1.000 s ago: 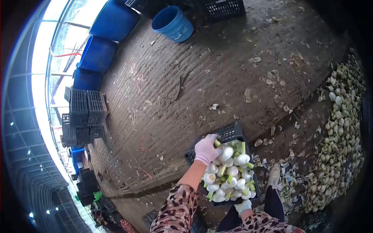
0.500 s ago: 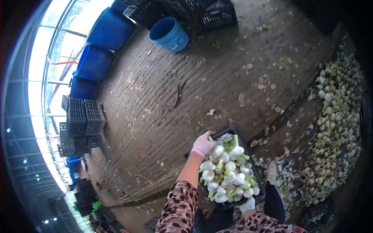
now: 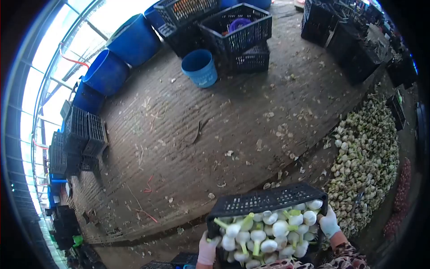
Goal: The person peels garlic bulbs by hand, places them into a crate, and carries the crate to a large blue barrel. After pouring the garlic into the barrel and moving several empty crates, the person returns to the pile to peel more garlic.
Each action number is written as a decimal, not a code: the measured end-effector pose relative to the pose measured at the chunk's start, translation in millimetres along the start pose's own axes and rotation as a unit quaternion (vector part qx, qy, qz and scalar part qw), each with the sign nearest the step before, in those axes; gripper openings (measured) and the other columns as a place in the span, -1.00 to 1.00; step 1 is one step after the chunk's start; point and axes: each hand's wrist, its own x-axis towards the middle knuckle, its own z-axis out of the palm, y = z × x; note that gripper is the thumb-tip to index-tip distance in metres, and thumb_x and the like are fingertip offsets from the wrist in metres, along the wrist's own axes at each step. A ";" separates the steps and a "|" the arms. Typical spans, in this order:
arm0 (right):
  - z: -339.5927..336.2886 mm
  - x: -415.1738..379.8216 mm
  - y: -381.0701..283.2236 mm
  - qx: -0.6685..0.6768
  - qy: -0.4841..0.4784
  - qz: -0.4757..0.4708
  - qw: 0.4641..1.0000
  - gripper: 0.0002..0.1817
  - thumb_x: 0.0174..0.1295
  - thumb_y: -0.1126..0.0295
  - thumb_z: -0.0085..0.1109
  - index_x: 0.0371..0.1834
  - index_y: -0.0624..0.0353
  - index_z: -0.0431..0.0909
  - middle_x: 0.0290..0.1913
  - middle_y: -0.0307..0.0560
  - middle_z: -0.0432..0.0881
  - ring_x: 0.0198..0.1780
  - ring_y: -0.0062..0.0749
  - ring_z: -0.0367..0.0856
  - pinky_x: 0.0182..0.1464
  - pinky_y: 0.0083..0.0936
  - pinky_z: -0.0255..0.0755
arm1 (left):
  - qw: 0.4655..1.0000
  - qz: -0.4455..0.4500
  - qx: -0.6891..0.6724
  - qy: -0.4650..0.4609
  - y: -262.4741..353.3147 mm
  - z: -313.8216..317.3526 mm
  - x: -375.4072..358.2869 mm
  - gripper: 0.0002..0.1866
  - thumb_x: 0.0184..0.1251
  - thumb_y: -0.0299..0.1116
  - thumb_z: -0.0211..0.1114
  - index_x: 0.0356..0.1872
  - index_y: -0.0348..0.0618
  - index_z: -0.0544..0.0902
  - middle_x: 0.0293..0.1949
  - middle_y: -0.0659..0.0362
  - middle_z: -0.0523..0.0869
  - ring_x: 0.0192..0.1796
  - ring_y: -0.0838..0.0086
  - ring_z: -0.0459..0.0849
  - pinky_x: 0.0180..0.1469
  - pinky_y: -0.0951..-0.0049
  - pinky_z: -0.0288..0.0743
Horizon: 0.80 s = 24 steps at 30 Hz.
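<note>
A black plastic crate [image 3: 268, 200] full of white garlic bulbs [image 3: 269, 245] with short green stems is at the bottom of the head view, tilted so its slotted far side shows. At its left end, my left hand [image 3: 207, 249] in a pale pinkish glove is closed on the rim. My right hand [image 3: 329, 223], in a whitish glove, grips the right end, its fingers partly hidden behind the crate wall. The crate's near side is out of view.
A large heap of garlic [image 3: 365, 166] lies at right. Ahead stand a light-blue bucket [image 3: 200, 71], stacked black crates [image 3: 239, 38] and blue barrels [image 3: 107, 71]. More black crates [image 3: 83, 132] are stacked at left. Peel scraps litter the rough floor [image 3: 179, 148].
The crate has turned and tilted, its long side now crosswise before me. My right hand has moved from its near edge to its right end. My view has lifted, showing more crates ahead.
</note>
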 end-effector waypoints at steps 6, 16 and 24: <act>-43.5 -53.5 -100.6 -0.179 -0.024 -0.035 0.983 -0.51 0.09 0.51 0.21 0.15 0.32 0.44 -0.06 0.06 0.70 0.02 -0.25 0.67 0.11 -0.40 0.49 | 0.998 -0.034 -0.014 0.047 74.7 10.9 -116.1 -0.34 0.21 -0.33 0.46 0.33 -0.25 0.45 -0.17 0.22 0.66 -0.25 0.56 0.52 -0.21 0.47 0.48; -11.4 -67.0 -161.5 -0.195 0.002 -0.133 0.972 -0.53 0.10 0.44 0.22 0.11 0.34 0.44 -0.08 0.15 0.69 -0.06 -0.13 0.70 0.02 -0.35 0.54 | 0.988 0.118 0.006 0.096 125.7 -17.7 -139.5 -0.50 0.27 -0.29 0.41 0.19 -0.29 0.57 -0.09 0.15 0.70 -0.15 0.44 0.59 -0.09 0.34 0.51; 42.7 -125.4 -254.0 -0.092 0.002 -0.196 0.976 -0.53 0.16 0.63 0.07 0.20 0.32 0.39 0.02 -0.03 0.64 0.02 -0.37 0.61 0.11 -0.47 0.48 | 0.981 0.163 -0.093 0.041 237.1 -55.4 -112.4 -0.57 0.19 -0.41 0.45 0.05 -0.38 0.57 -0.13 0.13 0.73 -0.16 0.53 0.67 -0.09 0.50 0.57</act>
